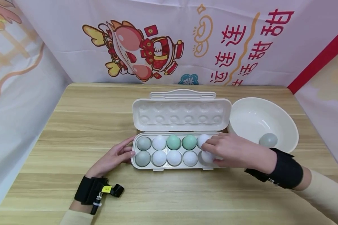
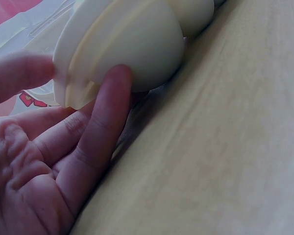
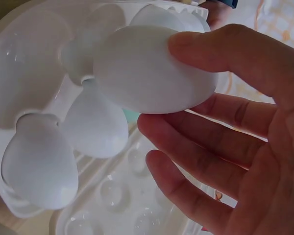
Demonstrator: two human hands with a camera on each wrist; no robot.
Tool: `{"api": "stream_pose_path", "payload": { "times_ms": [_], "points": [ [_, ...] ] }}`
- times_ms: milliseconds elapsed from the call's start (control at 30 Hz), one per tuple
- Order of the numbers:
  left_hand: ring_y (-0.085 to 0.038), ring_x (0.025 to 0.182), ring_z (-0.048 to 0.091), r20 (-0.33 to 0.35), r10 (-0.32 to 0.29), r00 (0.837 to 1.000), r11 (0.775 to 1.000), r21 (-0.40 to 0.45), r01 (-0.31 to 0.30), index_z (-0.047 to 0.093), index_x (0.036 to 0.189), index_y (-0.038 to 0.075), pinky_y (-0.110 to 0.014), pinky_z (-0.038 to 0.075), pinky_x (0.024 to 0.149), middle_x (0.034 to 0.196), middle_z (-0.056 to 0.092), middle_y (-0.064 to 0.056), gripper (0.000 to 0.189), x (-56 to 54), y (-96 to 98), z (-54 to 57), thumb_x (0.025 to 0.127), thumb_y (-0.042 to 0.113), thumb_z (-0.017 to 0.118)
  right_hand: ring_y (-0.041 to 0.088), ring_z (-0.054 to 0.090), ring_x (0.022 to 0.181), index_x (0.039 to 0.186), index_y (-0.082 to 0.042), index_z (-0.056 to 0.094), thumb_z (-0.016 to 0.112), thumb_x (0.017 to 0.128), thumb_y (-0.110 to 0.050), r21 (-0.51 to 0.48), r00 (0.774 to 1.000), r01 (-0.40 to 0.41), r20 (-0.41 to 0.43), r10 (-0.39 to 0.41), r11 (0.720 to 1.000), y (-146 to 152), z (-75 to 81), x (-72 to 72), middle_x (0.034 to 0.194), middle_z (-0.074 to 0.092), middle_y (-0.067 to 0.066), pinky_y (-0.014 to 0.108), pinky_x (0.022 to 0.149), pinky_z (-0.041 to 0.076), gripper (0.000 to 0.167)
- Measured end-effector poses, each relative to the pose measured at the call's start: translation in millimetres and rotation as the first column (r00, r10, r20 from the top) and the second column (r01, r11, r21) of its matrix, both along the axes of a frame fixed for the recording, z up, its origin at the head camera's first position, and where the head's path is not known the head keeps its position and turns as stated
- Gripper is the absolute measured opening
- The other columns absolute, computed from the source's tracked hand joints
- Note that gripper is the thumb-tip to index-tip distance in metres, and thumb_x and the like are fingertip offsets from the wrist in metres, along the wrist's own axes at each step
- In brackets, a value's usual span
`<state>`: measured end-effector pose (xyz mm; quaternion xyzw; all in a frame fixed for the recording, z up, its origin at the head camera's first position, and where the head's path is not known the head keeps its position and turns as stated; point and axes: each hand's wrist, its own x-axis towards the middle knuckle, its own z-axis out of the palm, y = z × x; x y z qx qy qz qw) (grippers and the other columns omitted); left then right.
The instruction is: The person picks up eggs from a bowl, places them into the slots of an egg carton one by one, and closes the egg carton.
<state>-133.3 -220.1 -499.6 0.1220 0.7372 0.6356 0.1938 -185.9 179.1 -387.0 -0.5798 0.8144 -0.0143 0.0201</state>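
Note:
A white plastic egg box [image 1: 164, 132] lies open on the table, its lid [image 1: 183, 116] tipped back. Two rows of eggs fill much of it: greyish eggs [image 1: 142, 158] at the left end, two green eggs [image 1: 173, 142] in the back row, and several white ones [image 1: 159, 158]. My left hand [image 1: 112, 159] grips the box's left end, fingertips on its rim and side. Over the right end, my right hand [image 1: 228, 150] holds a white egg [image 3: 154, 68] between thumb and fingers. Beneath that egg, the right wrist view shows a bare cup [image 3: 29, 63] beside two seated white eggs [image 3: 39, 164].
A white bowl [image 1: 250, 109] stands right of the box, close against the lid, with one greyish egg [image 1: 268, 140] in it. The wooden table [image 1: 87, 125] ends at a printed cloth [image 1: 101, 72] behind. My right forearm passes in front of the bowl.

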Motion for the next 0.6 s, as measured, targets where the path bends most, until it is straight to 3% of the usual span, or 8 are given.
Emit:
{"api": "stream_pose_path", "payload": {
  "times_ms": [233, 600],
  "points": [
    [-0.02, 0.096, 0.063, -0.003, 0.002, 1.0, 1.0, 0.003, -0.002, 0.019, 0.153, 0.0, -0.03, 0.052, 0.082, 0.121, 0.058, -0.029, 0.062, 0.0, 1.3, -0.8, 0.1, 0.008, 0.051, 0.016, 0.059, 0.072, 0.092, -0.013, 0.056, 0.084, 0.071, -0.011, 0.009, 1.0, -0.021, -0.007, 0.021, 1.0, -7.0, -6.0, 1.3, 0.079, 0.056, -0.004, 0.031, 0.058, 0.048, 0.035],
    [-0.02, 0.097, 0.063, 0.008, 0.003, 1.0, 1.0, -0.003, -0.003, 0.019, 0.153, 0.001, -0.03, 0.052, 0.083, 0.12, 0.059, -0.028, 0.063, 0.3, 1.0, 0.8, 0.1, 0.009, 0.051, 0.017, 0.058, 0.068, 0.088, -0.013, 0.056, 0.081, 0.068, -0.005, 0.032, 1.0, -0.018, -0.025, 0.019, 0.999, -9.0, -19.5, 0.2, 0.076, 0.056, -0.003, 0.031, 0.051, 0.046, 0.033]
  ]
}}
